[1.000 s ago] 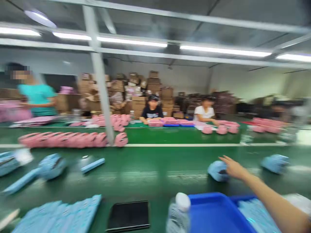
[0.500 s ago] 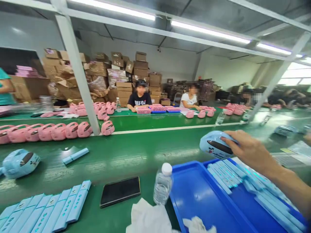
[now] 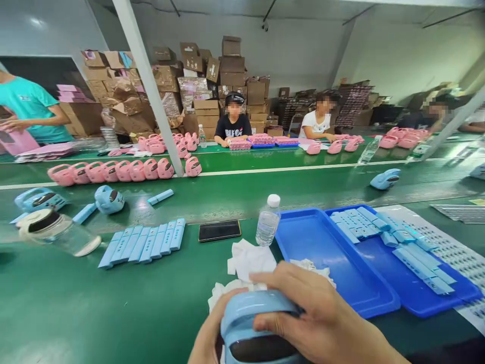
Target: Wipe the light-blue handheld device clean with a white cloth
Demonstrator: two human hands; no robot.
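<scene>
Both hands hold a blue shell [image 3: 252,323] at the near edge: the right hand [image 3: 318,318] wraps over its top, the left hand [image 3: 206,336] cups its left side. White cloths [image 3: 248,260] lie just beyond, a bottle [image 3: 267,222] and blue tray [image 3: 322,253] farther.

Two bare hands, left grip [image 3: 206,338] and right grip [image 3: 322,323], without gloves, rings or sleeves.

pale blue rounded plastic case [image 3: 252,316] with a black window; bright blue plastic trays [image 3: 333,263]; green desk [image 3: 76,303] with a white stripe; pink rounded cases [image 3: 125,170].
</scene>
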